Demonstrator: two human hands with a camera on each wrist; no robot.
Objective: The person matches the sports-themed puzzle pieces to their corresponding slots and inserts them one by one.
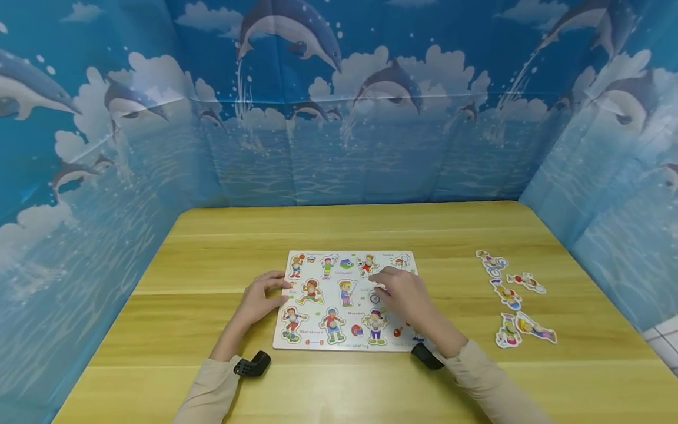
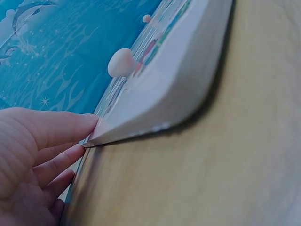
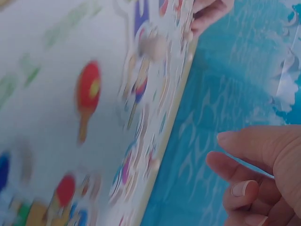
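Note:
A white wooden peg puzzle board [image 1: 279, 335] with cartoon sport figures lies flat at the middle of the table. My left hand [image 1: 276, 286] rests at its left edge; the left wrist view shows fairly straight fingertips [image 2: 87, 123] touching the rim of the board [image 2: 178, 80] near a round peg knob [image 2: 120, 62]. My right hand [image 1: 384, 284] hovers over the board's right half with loosely bent fingers [image 3: 244, 146] holding nothing I can see. In the right wrist view the board [image 3: 47, 70] shows a red paddle picture [image 3: 87, 94].
Several loose cut-out figure pieces [image 1: 511, 297] lie on the wooden table [image 1: 212, 247] to the right of the board. Blue dolphin-print walls [image 1: 339, 118] enclose the table at the back and both sides. Black wrist mounts [image 1: 253, 364] sit on both sleeves.

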